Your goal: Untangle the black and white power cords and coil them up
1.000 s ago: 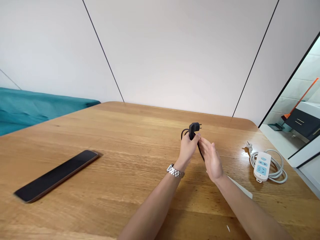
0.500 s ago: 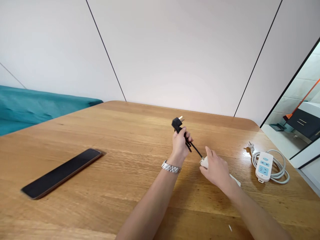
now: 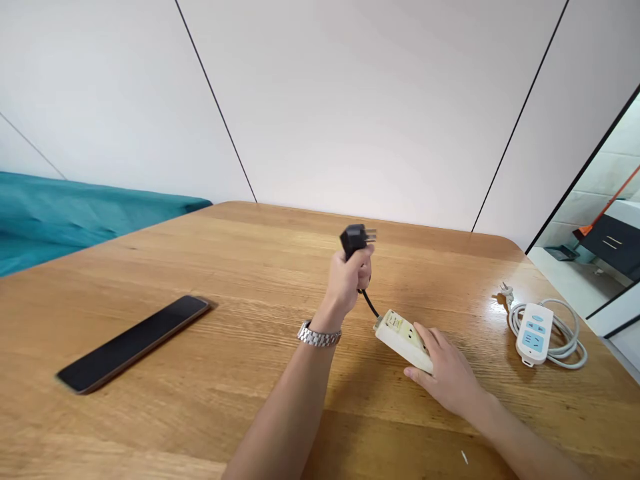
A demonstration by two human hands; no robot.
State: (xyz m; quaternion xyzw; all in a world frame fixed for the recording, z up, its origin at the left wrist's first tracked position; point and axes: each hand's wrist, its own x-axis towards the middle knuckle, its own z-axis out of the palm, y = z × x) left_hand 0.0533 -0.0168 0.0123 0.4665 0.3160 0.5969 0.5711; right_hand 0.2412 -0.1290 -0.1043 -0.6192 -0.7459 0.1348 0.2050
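Cream power strip (image 3: 400, 339), black plug (image 3: 353, 239).
Left of the strip, we clench the plug in our left hand (image 3: 351, 272); our right hand (image 3: 450, 375) clasps the strip's near end.

We curl our left hand (image 3: 347, 277) closed just right of the frame's centre, its forearm (image 3: 287, 403) slanting up from the bottom edge. Our right hand (image 3: 449, 373) lies palm-down at lower right, thumb (image 3: 419, 377) spread.
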